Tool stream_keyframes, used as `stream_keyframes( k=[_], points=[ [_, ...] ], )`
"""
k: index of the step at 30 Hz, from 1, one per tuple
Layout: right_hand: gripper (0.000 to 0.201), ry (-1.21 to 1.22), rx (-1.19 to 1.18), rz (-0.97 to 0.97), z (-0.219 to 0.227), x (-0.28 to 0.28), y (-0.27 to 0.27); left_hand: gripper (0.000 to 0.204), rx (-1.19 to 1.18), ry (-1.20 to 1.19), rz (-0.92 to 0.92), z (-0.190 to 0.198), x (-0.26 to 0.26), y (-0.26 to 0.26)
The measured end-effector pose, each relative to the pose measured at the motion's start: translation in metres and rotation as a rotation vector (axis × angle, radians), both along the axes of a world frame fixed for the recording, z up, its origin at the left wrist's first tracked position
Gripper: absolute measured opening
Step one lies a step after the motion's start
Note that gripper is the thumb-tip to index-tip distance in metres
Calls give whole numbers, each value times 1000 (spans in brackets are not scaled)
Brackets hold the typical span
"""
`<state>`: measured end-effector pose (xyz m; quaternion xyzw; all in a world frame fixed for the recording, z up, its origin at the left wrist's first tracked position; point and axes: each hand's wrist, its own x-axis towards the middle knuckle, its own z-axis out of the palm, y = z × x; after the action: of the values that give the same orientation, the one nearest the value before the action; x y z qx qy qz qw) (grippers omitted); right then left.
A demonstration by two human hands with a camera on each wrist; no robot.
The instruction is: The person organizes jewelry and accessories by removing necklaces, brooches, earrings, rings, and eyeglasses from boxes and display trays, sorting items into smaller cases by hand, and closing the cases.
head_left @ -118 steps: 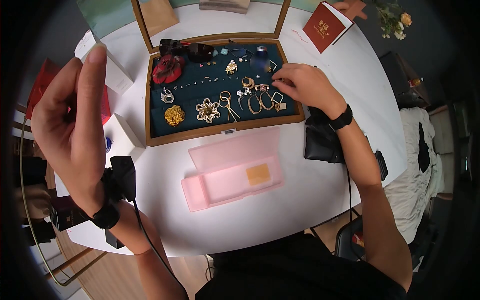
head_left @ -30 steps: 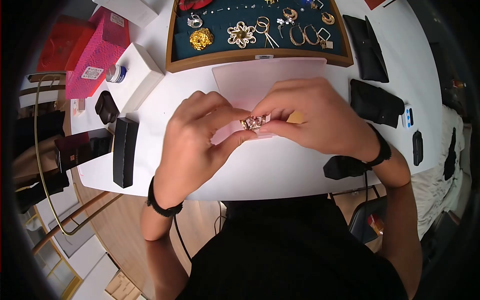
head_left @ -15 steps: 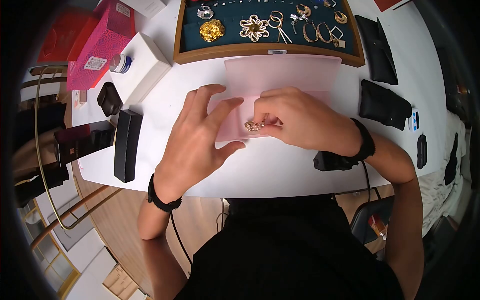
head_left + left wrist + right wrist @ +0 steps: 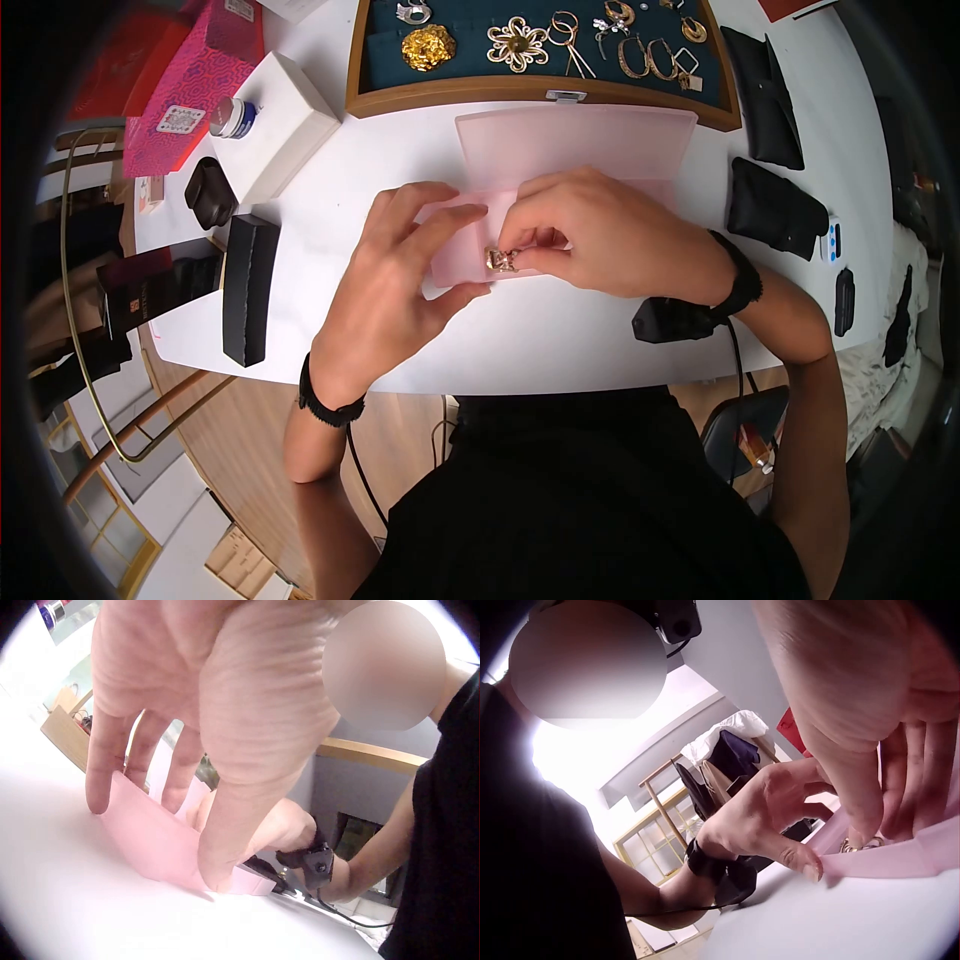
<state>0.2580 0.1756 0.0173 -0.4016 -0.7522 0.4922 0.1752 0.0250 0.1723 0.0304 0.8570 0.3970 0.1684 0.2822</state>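
Observation:
In the head view a small gold piece with pink stones (image 4: 500, 260) is pinched between the thumb and fingers of my right hand (image 4: 610, 238), low inside the open pink box (image 4: 458, 252). My left hand (image 4: 385, 280) spans the left end of that box, thumb at the near edge and fingers at the far side. Seen from the left wrist, the left fingertips rest against the pink wall (image 4: 150, 840). The right wrist view shows the piece (image 4: 861, 844) under the right thumb, behind the box's near wall (image 4: 885, 862).
Behind the pink box stands a wooden-framed jewelry tray (image 4: 450, 97) with earrings and brooches. To the left are a white box (image 4: 285, 125) carrying a small jar (image 4: 232, 118), and a long black box (image 4: 250, 290). Black pouches (image 4: 775, 208) lie at the right.
Both hands held the piece over the box a second ago; the left has since let go and spread around the box's left end. The right hand has lowered the piece into the box.

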Motion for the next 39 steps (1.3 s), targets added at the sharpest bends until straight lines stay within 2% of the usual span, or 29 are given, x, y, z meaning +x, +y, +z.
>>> stream_keyframes(
  k=[6,8,14,16,22,25,27,28,30,33,36,39],
  points=[
    [5,-39,58,22,-3,-1,-1,61,-27,-21,6,-1,0,0],
    [10,-29,181,49,-8,0,0,63,-40,3,20,3,1,-1],
    [12,-35,37,81,2,3,1,60,-25,-4,-1,2,-2,-4],
    [14,-71,58,74,9,5,0,62,-9,26,-27,4,-2,2],
    [15,-75,253,40,37,27,13,62,-78,-13,62,28,-4,3],
    [17,-18,292,-10,73,52,30,62,-63,-97,42,53,-16,21],
    [19,-12,401,-72,89,67,41,48,61,-105,72,65,-16,41],
    [21,-43,364,-143,98,72,46,43,99,-111,100,68,-15,53],
    [29,-35,474,-196,110,79,53,28,265,-157,174,61,-9,81],
    [35,-38,547,-219,125,92,50,34,269,-81,206,44,5,122],
    [38,-128,572,-167,141,106,39,39,199,27,252,26,21,136],
    [40,-158,633,-147,152,124,35,44,251,115,185,17,29,140]
  ],
)
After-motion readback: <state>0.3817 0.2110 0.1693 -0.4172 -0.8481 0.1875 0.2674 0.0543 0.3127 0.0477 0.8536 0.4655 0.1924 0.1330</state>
